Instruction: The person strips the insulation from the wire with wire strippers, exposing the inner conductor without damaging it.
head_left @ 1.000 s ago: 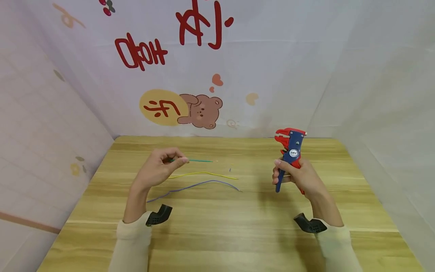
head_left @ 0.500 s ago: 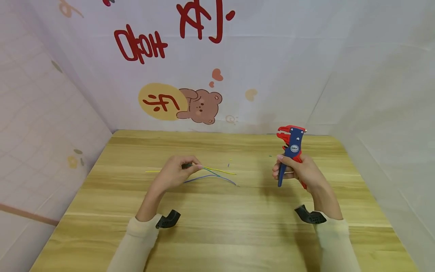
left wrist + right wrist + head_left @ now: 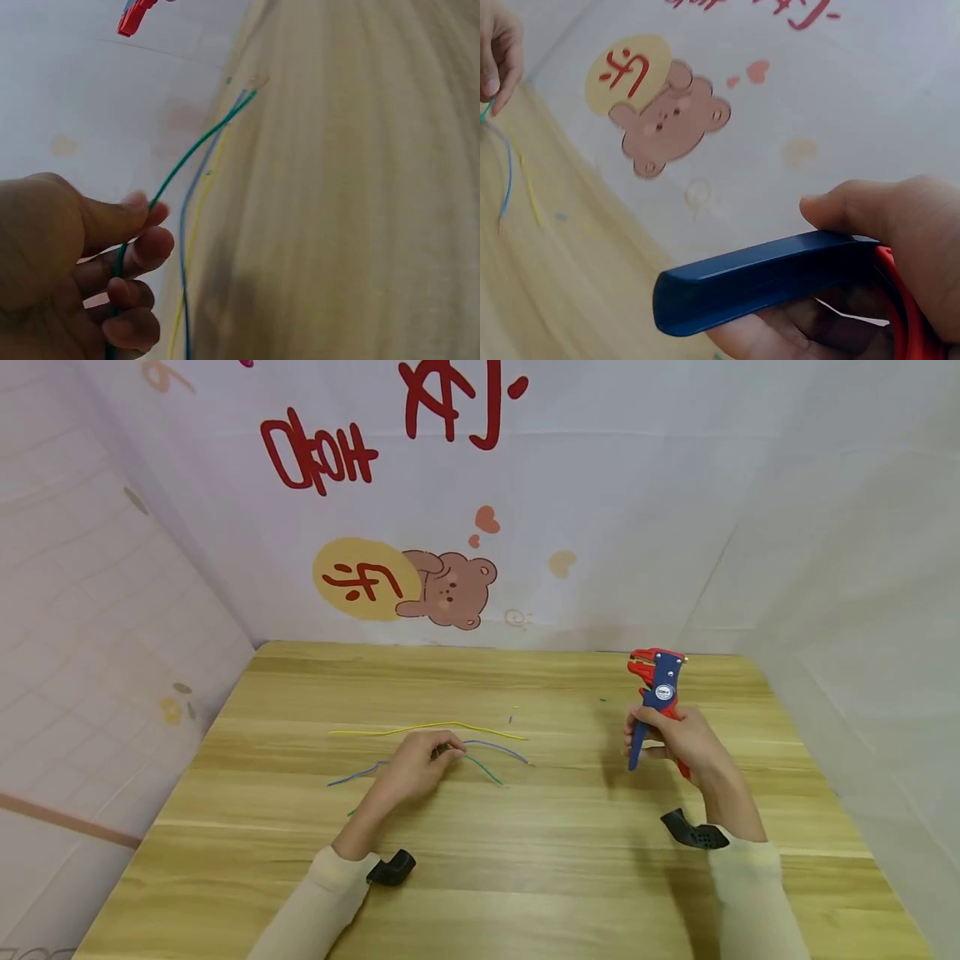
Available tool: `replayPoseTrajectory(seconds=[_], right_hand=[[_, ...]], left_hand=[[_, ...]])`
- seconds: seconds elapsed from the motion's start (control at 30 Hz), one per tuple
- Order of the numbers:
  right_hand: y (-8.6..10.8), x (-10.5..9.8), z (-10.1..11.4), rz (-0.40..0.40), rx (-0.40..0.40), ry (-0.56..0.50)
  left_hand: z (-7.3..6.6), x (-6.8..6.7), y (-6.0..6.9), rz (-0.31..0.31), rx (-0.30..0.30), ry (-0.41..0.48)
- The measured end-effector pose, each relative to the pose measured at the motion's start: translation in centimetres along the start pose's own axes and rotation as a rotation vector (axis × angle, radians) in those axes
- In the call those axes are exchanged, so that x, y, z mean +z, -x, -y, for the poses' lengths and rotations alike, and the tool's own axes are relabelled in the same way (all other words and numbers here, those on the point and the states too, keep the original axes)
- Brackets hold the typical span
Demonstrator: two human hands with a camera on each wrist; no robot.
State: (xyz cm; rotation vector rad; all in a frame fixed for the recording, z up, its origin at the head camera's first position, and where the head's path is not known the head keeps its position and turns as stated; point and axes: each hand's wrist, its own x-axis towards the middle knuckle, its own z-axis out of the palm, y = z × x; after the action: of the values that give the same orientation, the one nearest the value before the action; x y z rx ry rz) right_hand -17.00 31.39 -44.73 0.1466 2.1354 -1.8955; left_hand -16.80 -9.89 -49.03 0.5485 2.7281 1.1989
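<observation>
In the head view my left hand [image 3: 414, 770] pinches a green wire [image 3: 483, 769] between thumb and fingertips, low over the table. The left wrist view shows the same green wire [image 3: 180, 162] running up from the fingers to a stripped copper end. Just behind it lie a blue wire [image 3: 497, 746], partly covered by the hand, and a yellow wire [image 3: 420, 726] farther back. On the right, my right hand [image 3: 688, 742] grips a blue-and-red wire stripper [image 3: 663, 683] by its handles, head pointing up. Its jaws have no wire visible in them.
Small insulation scraps lie on the wooden table [image 3: 555, 860]: a green scrap [image 3: 603, 700], a blue scrap [image 3: 511, 719] and a tiny yellow one. A printed cloth wall [image 3: 622, 510] rises right behind the table's back edge, with more cloth on both sides.
My left hand has carried the green wire toward me, from behind the yellow wire to in front of the blue one, and lowered it. The right hand still holds the stripper, slightly farther right.
</observation>
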Motion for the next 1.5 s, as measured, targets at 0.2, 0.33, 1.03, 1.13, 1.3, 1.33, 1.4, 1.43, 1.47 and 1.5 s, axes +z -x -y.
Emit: replayPoseTrajectory(seconds=[0.2,0.33,1.03,1.13,1.3,1.33,1.4,1.43,1.47,1.5], right_hand=[[0.4,-1.5,-2.0,-0.048,0.071,0.031],[0.6,-2.3,-3.2,-0.077,0.107,0.098],[-1.2,-2.0,-6.4,-0.292,0.220,0.577],[-1.0,-2.0,-6.6,-0.312,0.177,0.651],[-0.7,-2.0,-7.1,-0.432,0.072,0.854],[-0.6,-1.9,-7.1,-0.457,0.052,0.875],[-0.5,-1.7,-7.2,-0.505,0.011,0.889],[-0.4,-1.5,-7.3,-0.525,-0.007,0.890],[-0.3,-1.4,-7.3,-0.541,-0.020,0.898],[-0.3,-1.2,-7.3,-0.556,-0.031,0.908]], left_hand=[[0.8,1.8,0.0,-0.030,0.000,-0.038],[1.3,2.4,-0.1,-0.044,0.035,-0.092],[1.3,2.6,-0.6,0.037,0.102,-0.288],[1.0,2.9,-0.8,0.057,0.087,-0.275],[0.6,3.4,-1.2,0.065,0.095,-0.307],[0.6,3.5,-1.3,0.064,0.100,-0.316],[0.6,3.5,-1.3,0.068,0.107,-0.330],[0.5,3.4,-1.3,0.072,0.110,-0.333],[0.5,3.3,-1.3,0.076,0.111,-0.333],[0.5,3.2,-1.3,0.080,0.113,-0.331]])
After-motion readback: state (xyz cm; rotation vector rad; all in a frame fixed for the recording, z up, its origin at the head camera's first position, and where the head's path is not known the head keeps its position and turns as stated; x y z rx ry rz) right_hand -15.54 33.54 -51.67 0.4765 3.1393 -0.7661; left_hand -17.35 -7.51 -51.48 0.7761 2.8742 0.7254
